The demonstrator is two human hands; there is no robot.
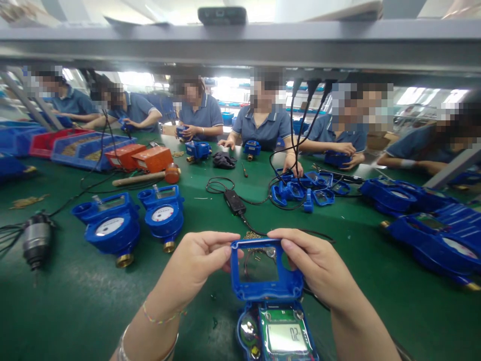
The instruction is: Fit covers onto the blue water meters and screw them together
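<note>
My left hand (201,263) and my right hand (313,265) both grip a blue plastic meter cover (263,288) with a clear window, one hand on each upper corner. The cover stands upright just above an open blue water meter (278,333), whose green circuit board and LCD display show. Through the window I see small brass screws lying on the green mat.
Two blue water meters (112,228) (163,215) stand at the left, near an electric screwdriver (35,243). A black adapter with cables (235,201), loose blue covers (311,188) and more meters (432,225) lie ahead and right. Several co-workers sit across the table. Orange boxes (141,158) and bins stand far left.
</note>
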